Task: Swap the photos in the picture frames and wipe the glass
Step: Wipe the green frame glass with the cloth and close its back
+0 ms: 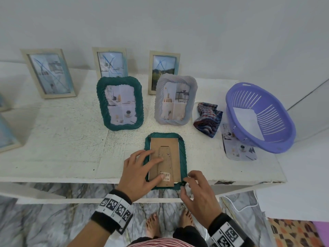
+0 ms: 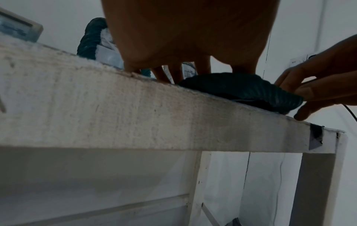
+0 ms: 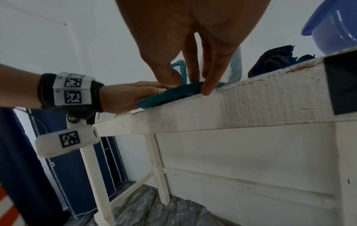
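Note:
A teal frame (image 1: 182, 154) lies face down at the table's front edge, its brown cardboard back (image 1: 168, 145) up and its near end past the edge. My left hand (image 1: 151, 166) presses flat on the back with straight, spread fingers. My right hand (image 1: 188, 179) pinches the frame's near right corner; the left wrist view shows those fingers (image 2: 309, 94) curled round the teal rim (image 2: 241, 90). A second teal frame (image 1: 120, 102) and a grey frame (image 1: 175, 98) stand behind, each with a photo. A checked cloth (image 1: 207, 118) lies to the right.
A purple basket (image 1: 260, 116) sits tilted at the right end, resting on a loose photo (image 1: 238, 148). Three beige frames (image 1: 48, 73) stand along the back wall, and more sit at the far left. The white table (image 1: 62, 139) has bare surface on the left.

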Demonstrator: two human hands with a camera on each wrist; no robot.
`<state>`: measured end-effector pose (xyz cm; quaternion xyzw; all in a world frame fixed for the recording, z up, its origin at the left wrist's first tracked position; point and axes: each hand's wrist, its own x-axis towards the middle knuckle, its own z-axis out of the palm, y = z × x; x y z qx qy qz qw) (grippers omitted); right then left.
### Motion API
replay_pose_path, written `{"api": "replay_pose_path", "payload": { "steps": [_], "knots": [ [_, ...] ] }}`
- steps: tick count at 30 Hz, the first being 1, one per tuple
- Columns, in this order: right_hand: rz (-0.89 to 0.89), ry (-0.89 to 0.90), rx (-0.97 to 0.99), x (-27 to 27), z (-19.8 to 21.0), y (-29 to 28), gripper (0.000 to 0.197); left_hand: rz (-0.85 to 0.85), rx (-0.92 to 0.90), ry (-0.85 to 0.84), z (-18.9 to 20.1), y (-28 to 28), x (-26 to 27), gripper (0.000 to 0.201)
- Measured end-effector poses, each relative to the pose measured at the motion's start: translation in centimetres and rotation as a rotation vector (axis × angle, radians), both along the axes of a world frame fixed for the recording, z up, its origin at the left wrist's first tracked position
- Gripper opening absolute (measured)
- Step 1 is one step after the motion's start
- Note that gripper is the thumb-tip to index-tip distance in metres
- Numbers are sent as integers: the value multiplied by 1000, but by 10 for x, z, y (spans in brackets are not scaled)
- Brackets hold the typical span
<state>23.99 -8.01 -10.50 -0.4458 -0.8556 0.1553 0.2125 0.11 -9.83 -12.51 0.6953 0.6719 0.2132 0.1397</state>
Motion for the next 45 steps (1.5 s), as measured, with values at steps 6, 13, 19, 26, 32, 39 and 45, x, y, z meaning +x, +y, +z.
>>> {"api": "replay_pose_path", "payload": {
  "steps": [6,13,19,26,32,39,45],
  "knots": [
    [-79,0,-41,-6,0,-5,21,9,8,-11,0,0,1,50],
    [-200,-16,-168,-16,8,0,7,17,18,-29,1,0,2,49],
    [-215,-150,-195,-20,19,1,14,19,32,-37,1,0,2,50],
    [-260,-183,-347,-25,28,5,14,22,36,-44,1,0,2,49],
    [-236,-140,-370,-22,27,8,10,24,42,-56,-1,1,2,48],
    [-127,-11,-345,-8,19,13,11,30,46,-57,0,0,2,48],
    [-123,-51,-227,-13,12,8,7,30,52,-60,0,1,2,49]
  ]
}}
